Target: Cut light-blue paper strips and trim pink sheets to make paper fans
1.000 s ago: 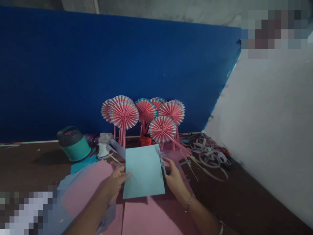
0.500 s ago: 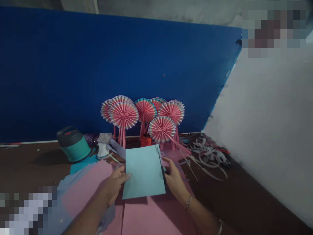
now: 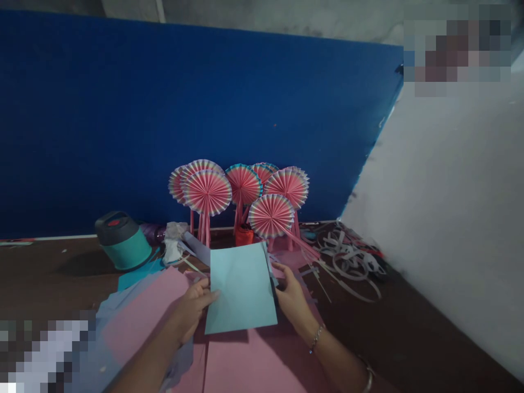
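Observation:
A light blue paper sheet (image 3: 241,289) stands tilted up between my hands, with a darker edge showing behind its right side. My left hand (image 3: 191,309) grips its left edge. My right hand (image 3: 291,299), with a thin bracelet on the wrist, grips its right edge. Large pink paper sheets (image 3: 254,365) lie under both hands, overlapping greyish-blue paper (image 3: 108,322). Several pink pleated paper rosettes on sticks (image 3: 207,192) stand in a cluster beyond the sheet.
A green flask with a dark lid (image 3: 123,241) and crumpled white paper (image 3: 174,243) sit on the brown table (image 3: 61,262). Grey paper strip offcuts (image 3: 347,259) lie at the right. A blue board (image 3: 164,109) stands behind, and a white panel (image 3: 442,218) slants at the right.

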`<state>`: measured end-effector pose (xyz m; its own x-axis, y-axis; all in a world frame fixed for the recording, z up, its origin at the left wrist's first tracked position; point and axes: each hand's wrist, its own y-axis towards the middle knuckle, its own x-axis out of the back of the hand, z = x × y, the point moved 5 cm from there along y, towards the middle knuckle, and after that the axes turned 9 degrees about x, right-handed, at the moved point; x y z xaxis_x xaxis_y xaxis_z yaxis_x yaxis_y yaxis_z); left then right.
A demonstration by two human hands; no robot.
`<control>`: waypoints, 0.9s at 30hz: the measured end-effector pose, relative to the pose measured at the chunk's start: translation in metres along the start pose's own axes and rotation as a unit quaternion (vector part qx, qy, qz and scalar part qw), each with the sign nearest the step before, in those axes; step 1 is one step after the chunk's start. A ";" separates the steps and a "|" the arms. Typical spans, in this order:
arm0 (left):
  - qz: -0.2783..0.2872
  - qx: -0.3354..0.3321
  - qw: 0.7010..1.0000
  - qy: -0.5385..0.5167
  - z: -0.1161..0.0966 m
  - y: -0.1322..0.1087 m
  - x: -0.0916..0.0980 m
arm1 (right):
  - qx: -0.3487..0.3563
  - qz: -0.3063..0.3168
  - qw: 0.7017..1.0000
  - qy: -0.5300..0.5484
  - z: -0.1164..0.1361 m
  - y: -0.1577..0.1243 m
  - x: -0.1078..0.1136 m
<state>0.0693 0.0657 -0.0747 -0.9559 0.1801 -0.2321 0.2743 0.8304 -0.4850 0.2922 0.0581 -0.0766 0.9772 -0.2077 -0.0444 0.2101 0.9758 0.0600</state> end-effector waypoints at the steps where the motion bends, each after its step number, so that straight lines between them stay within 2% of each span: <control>1: 0.002 0.001 1.000 0.001 0.000 0.000 0.000 | 0.000 0.000 1.000 0.001 0.001 0.000 0.000; 11: 0.014 -0.015 1.000 -0.012 -0.003 -0.001 -0.003 | -0.009 0.013 0.999 0.039 0.004 0.002 -0.004; 14: -0.050 -0.059 0.997 -0.019 -0.010 0.004 0.017 | -0.010 -0.001 1.000 0.023 0.005 0.003 -0.002; 16: -0.133 -0.091 0.987 0.017 -0.017 0.006 0.040 | -0.020 0.003 1.000 0.018 0.007 0.002 -0.002; 17: -0.192 -0.096 0.975 0.059 -0.020 0.006 0.052 | -0.027 0.007 0.999 0.020 0.008 0.002 -0.002; 18: -0.253 -0.116 0.953 0.116 -0.025 0.005 0.063 | -0.035 0.014 0.999 0.024 0.008 0.001 -0.003; 19: -0.321 -0.139 0.917 0.193 -0.031 0.002 0.072 | -0.042 0.021 0.998 0.030 0.009 0.000 -0.003; 21: -0.468 -0.218 0.796 0.315 -0.045 -0.013 0.078 | -0.053 0.041 0.996 0.050 0.010 -0.001 -0.004; 22: -0.500 -0.277 0.735 0.364 -0.050 -0.020 0.071 | -0.059 0.056 0.995 0.063 0.010 -0.002 -0.005; 23: -0.505 -0.341 0.685 0.400 -0.053 -0.027 0.060 | -0.065 0.075 0.992 0.076 0.010 -0.003 -0.007; 24: -0.477 -0.400 0.653 0.432 -0.052 -0.032 0.045 | -0.070 0.096 0.989 0.090 0.010 -0.004 -0.009; 25: -0.429 -0.453 0.632 0.460 -0.049 -0.036 0.028 | -0.072 0.120 0.985 0.105 0.011 -0.005 -0.011; 27: -0.302 -0.491 0.627 0.524 -0.036 -0.038 -0.006 | -0.078 0.178 0.973 0.127 0.012 -0.011 -0.017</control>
<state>0.0606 0.0527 -0.0247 -0.5384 -0.5036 0.6756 0.1233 0.7461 0.6543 0.2732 0.0499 -0.0646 0.9438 0.1489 -0.2952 -0.1663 0.9855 -0.0345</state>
